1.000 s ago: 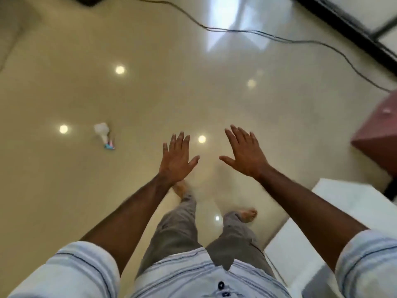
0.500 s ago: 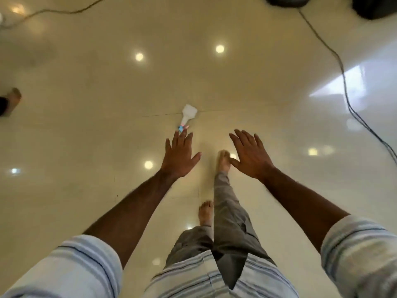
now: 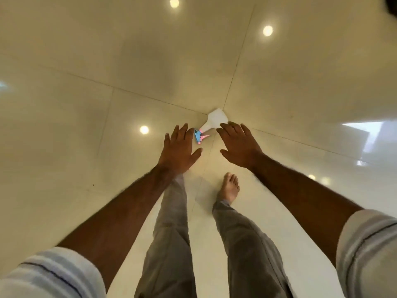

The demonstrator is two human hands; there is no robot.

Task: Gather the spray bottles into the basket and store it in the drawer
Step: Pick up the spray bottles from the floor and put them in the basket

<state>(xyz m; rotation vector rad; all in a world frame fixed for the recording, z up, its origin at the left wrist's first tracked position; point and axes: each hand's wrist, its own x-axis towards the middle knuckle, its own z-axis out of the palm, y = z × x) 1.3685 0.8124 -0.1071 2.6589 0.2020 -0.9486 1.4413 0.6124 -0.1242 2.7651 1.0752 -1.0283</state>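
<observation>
Cream tiles, one bottle, two empty hands

Glossy cream tiled floor (image 3: 86, 147) fills the view. Grey-trousered legs (image 3: 171, 244) stand on it. Left hand (image 3: 179, 148) and right hand (image 3: 239, 144) hover, each grip spread apart, empty. White plastic spray bottle with blue-pink trigger (image 3: 211, 123) lies on the floor between the fingertips.

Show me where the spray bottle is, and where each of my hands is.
spray bottle (image 3: 215, 120): head view, on the white body, lying on the floor.
left hand (image 3: 178, 150): head view, on the back of the hand, fingers spread.
right hand (image 3: 239, 145): head view, on the back of the hand, fingers spread.
</observation>
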